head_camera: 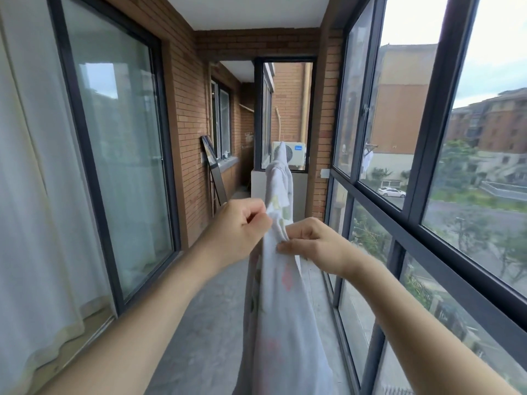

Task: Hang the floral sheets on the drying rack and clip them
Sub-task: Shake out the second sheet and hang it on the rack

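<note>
White floral sheet [281, 295], faint pink and green print, bunched lengthwise, draped, hanging down toward floor.

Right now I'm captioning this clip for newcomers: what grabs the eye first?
Dead centre, the left hand and right hand pinch a white floral cotton sheet hanging in a long fold down the middle. Behind it, a white air-conditioner unit sits at the balcony's far end, with dark-framed glass windows along the right.

The narrow grey concrete balcony floor [208, 323] lies open to my left. The white floral sheet [281, 323] hangs down the middle, close by the dark-framed glass wall [427, 246] at my right; a dark framed panel [214, 172] leans against the far brick wall.
</note>
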Demonstrator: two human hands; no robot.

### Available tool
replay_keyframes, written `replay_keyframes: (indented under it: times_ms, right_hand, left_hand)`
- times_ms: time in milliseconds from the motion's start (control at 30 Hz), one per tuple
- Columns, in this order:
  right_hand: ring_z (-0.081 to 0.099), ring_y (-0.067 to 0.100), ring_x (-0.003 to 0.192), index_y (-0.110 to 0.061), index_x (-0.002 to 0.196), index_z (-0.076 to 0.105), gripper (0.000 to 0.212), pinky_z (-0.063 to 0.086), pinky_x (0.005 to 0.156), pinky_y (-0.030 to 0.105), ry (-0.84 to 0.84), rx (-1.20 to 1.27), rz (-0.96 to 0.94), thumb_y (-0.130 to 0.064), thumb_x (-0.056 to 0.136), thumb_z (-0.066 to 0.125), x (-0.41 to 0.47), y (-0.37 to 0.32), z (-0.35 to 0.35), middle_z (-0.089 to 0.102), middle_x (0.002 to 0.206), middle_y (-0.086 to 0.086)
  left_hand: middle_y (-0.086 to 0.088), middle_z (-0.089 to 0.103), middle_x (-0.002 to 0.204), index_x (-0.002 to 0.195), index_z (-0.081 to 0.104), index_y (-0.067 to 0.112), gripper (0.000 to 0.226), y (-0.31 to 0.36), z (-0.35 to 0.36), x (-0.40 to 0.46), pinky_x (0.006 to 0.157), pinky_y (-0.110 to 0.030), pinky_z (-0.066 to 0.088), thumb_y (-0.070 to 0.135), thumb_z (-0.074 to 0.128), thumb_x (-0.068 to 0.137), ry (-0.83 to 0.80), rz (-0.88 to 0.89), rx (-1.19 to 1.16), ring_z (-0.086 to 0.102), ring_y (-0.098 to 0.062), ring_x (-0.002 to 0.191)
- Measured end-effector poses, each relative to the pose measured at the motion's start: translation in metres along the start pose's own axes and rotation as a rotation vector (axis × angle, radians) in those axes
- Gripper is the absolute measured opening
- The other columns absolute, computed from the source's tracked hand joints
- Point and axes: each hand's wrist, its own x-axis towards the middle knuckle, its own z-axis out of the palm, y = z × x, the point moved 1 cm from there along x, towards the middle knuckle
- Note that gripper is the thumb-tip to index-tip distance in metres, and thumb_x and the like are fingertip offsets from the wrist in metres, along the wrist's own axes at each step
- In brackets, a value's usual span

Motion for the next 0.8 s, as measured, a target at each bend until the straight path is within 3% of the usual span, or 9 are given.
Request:
replay_keyframes:
  times_ms: [100, 167, 233, 367, 467, 633, 700, 800]
  right_hand:
    - [0.05, 0.007, 0.058, -0.01, 0.059, 0.058, 0.02, 0.043, 0.063, 0.021, -0.053, 0.034, 0.11, -0.012, 0.077, 0.048, -0.001, 0.001, -0.004, 0.054, 0.058, -0.007]
    - [0.061, 0.017, 0.07, -0.007, 0.072, 0.067, 0.027, 0.049, 0.074, 0.036, 0.084, 0.068, 0.197, -0.018, 0.082, 0.044, 0.002, 0.008, -0.01, 0.066, 0.072, 0.003]
    - [0.062, 0.023, 0.072, 0.0, 0.081, 0.065, 0.035, 0.05, 0.077, 0.045, 0.225, 0.042, 0.243, -0.022, 0.094, 0.042, 0.007, 0.01, -0.014, 0.068, 0.076, 0.011]
    - [0.065, 0.022, 0.069, -0.006, 0.078, 0.062, 0.054, 0.053, 0.076, 0.047, 0.328, -0.175, 0.253, -0.051, 0.095, 0.039, 0.021, -0.002, -0.014, 0.07, 0.074, 0.006]
    - [0.06, 0.024, 0.07, -0.009, 0.071, 0.055, 0.067, 0.05, 0.066, 0.038, 0.367, -0.541, 0.249, -0.072, 0.086, 0.035, 0.036, -0.017, -0.01, 0.064, 0.071, 0.005]
    - [0.047, 0.03, 0.062, -0.014, 0.058, 0.034, 0.05, 0.028, 0.05, 0.028, 0.458, -0.973, 0.203, -0.051, 0.09, 0.042, 0.058, -0.023, -0.009, 0.041, 0.06, 0.003]
    - [0.042, 0.027, 0.056, -0.013, 0.057, 0.032, 0.049, 0.023, 0.047, 0.027, 0.452, -0.997, 0.229, -0.046, 0.091, 0.042, 0.059, -0.022, -0.008, 0.038, 0.059, 0.003]
    - [0.046, 0.03, 0.059, -0.012, 0.058, 0.034, 0.043, 0.028, 0.05, 0.029, 0.421, -1.012, 0.223, -0.036, 0.094, 0.041, 0.063, -0.023, -0.007, 0.041, 0.063, 0.005]
  left_hand:
    - [0.003, 0.045, 0.048, 0.053, 0.041, 0.019, 0.037, -0.009, 0.002, -0.011, 0.051, -0.033, 0.044, 0.018, 0.05, 0.089, -0.266, -0.177, -0.011, 0.051, -0.015, 0.045]
    - [-0.001, 0.057, 0.054, 0.056, 0.048, 0.019, 0.031, -0.015, 0.002, -0.015, 0.056, -0.033, 0.049, 0.018, 0.048, 0.087, -0.496, -0.297, 0.019, 0.058, -0.017, 0.048]
    - [-0.005, 0.064, 0.063, 0.065, 0.056, 0.012, 0.024, -0.021, 0.0, -0.012, 0.061, -0.034, 0.052, 0.015, 0.047, 0.088, -0.591, -0.372, -0.001, 0.061, -0.02, 0.053]
    - [-0.011, 0.064, 0.072, 0.078, 0.057, 0.005, 0.019, -0.033, -0.005, 0.014, 0.059, -0.036, 0.053, 0.008, 0.044, 0.092, -0.345, -0.449, -0.057, 0.059, -0.023, 0.053]
    - [-0.01, 0.065, 0.079, 0.088, 0.058, 0.006, 0.019, -0.041, -0.007, 0.039, 0.058, -0.036, 0.054, 0.012, 0.042, 0.096, -0.264, -0.448, -0.02, 0.061, -0.024, 0.06]
    - [-0.003, 0.065, 0.099, 0.111, 0.06, 0.023, 0.026, -0.053, -0.009, 0.079, 0.067, -0.042, 0.058, 0.017, 0.038, 0.098, -0.187, -0.303, 0.143, 0.065, -0.023, 0.079]
    - [0.001, 0.061, 0.116, 0.123, 0.055, 0.031, 0.034, -0.06, -0.006, 0.097, 0.081, -0.041, 0.055, 0.016, 0.036, 0.099, -0.176, -0.2, 0.21, 0.062, -0.022, 0.095]
    - [0.007, 0.041, 0.143, 0.136, 0.047, 0.038, 0.05, -0.074, 0.005, 0.129, 0.108, -0.038, 0.037, 0.009, 0.035, 0.097, -0.239, 0.017, 0.349, 0.042, -0.016, 0.128]
